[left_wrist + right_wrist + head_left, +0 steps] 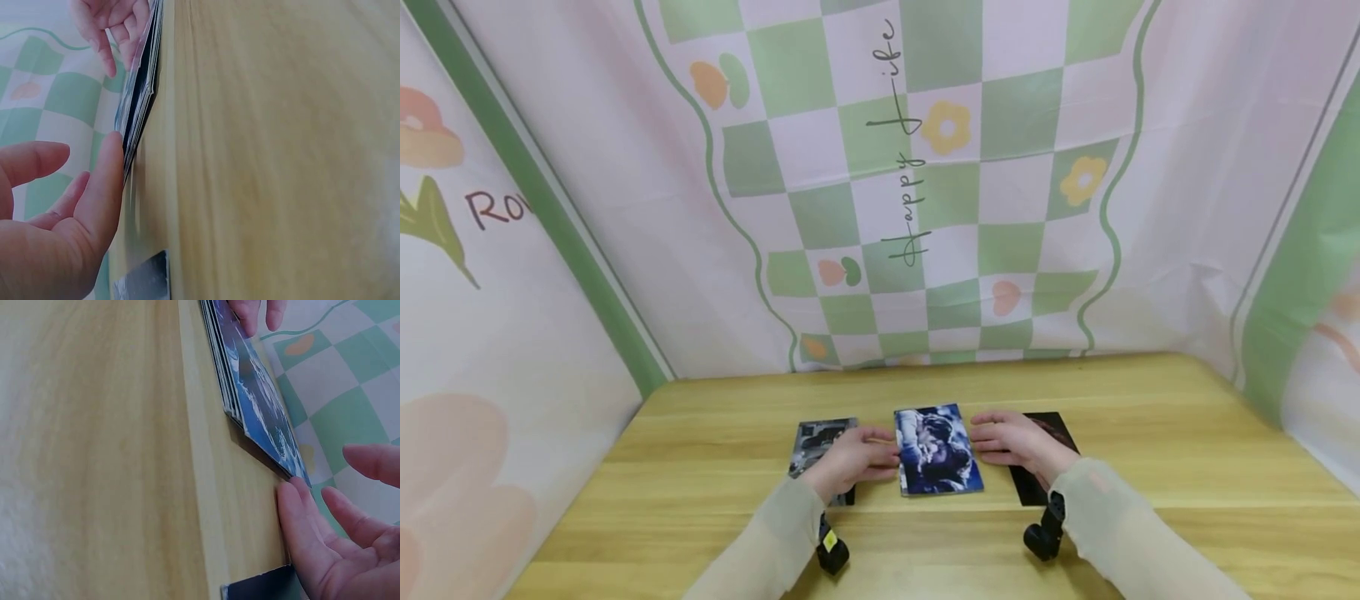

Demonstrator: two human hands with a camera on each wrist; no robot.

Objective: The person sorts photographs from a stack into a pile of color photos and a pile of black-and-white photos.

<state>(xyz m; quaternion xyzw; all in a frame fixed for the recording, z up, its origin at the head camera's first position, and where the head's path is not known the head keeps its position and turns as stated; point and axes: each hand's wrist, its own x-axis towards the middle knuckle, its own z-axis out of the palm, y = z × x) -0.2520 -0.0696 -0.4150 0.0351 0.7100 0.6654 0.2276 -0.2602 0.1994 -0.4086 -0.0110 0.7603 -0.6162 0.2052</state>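
Observation:
A small stack of picture cards [938,450], the top one blue and white, lies in the middle of the table. My left hand [859,457] has its extended fingertips at the stack's left edge. On the opposite side, the fingers of my right hand [1018,442] reach to the right edge. Layered card edges [220,362] show in the right wrist view. Under my left hand and wrist lies a grey picture card [812,442], partly covered. A dark card [1028,487] is partly hidden beneath my right hand.
The wooden table [925,550] reaches back to a hanging cloth [880,192] with green checks and printed lettering. More printed cloth [497,333] hangs at the left and right sides. A black wrist camera [832,546] sits below my left sleeve, another [1045,533] below the right.

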